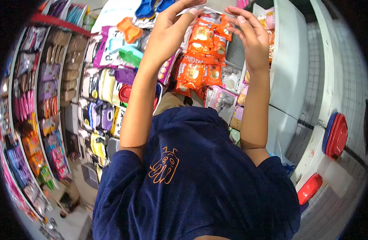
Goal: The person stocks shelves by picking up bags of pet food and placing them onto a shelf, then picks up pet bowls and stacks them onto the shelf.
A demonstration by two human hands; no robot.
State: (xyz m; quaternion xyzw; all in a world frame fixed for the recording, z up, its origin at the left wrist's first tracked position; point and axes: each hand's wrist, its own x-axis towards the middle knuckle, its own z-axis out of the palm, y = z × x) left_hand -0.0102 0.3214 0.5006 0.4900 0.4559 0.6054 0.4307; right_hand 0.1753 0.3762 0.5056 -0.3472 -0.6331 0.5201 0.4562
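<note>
My left hand [170, 32] is raised at the top of the view, its fingers stretched toward the right and its fingertips partly cut off by the frame edge. My right hand [254, 46] is held up opposite, with fingers apart and slightly curved. Nothing shows in either hand. Between and beyond them lies a pile of shiny orange packets [192, 73], which neither hand visibly touches. Left of my left hand are an orange bone-shaped dish [129, 30], blue dishes [145, 9] and a green plastic piece [130, 58].
Shelves with hanging packets [48, 84] line the left side, beside stacked bags [100, 114]. A pink-and-grey pack [222, 100] lies below the orange packets. A pale cabinet [290, 60] stands to the right, with red bowls [338, 136] farther out.
</note>
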